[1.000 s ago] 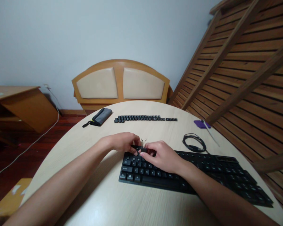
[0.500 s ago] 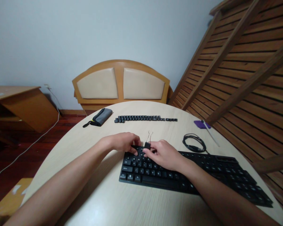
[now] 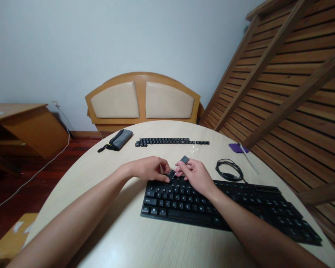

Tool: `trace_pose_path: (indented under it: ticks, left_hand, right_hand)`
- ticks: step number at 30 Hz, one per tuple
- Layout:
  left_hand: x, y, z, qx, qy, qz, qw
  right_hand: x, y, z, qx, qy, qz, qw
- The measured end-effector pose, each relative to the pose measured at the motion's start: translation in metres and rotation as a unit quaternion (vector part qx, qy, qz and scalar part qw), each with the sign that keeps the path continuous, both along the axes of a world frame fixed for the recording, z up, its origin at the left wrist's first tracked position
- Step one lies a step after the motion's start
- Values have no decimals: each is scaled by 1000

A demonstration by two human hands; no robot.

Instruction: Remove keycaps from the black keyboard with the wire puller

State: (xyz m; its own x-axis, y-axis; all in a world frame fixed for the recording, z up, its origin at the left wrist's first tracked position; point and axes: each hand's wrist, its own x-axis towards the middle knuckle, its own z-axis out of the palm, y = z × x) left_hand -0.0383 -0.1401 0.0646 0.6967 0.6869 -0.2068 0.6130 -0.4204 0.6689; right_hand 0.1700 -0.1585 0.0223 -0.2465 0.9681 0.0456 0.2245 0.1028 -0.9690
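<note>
My right hand [image 3: 197,173] grips a keycap puller with a black handle [image 3: 184,159] and wire loops at its ends. It is tilted, one end pointing up to the right. At its lower wire end sits a small black keycap [image 3: 172,172], over the far left part of a black keyboard [image 3: 181,214]. Beside that keycap is my left hand [image 3: 153,169], thumb and curled fingers apart at its left side; whether the fingertips touch it is hard to make out. The keyboard's upper rows show bare key stems.
Removed keycaps [image 3: 164,141] lie in rows beyond the keyboard. A grey pouch [image 3: 120,139] rests at the back left. To the right are a coiled black cable [image 3: 229,170], a purple cloth [image 3: 237,147] and a thin brush-like tool [image 3: 249,159] on the round table [image 3: 114,230].
My right hand has lifted slightly and tilted the puller from upright to slanting right. A keycap now shows at its lower end, clear of the keys. My left hand has shifted a little right towards it.
</note>
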Motion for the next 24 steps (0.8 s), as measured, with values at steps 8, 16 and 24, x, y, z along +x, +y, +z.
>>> trace_pose_path:
  ticks: [8,16,24]
  left_hand:
    - [11,-3,2,1,-73,33,997]
    - [12,3,-6,-20,-155,36,987]
    - [12,2,-12,32,-217,36,975]
  right_hand:
    - [1,0,-3,19,23,-3,1000]
    - [2,6,-9,9,56,13,998]
    - [3,9,-7,2,75,-9,997]
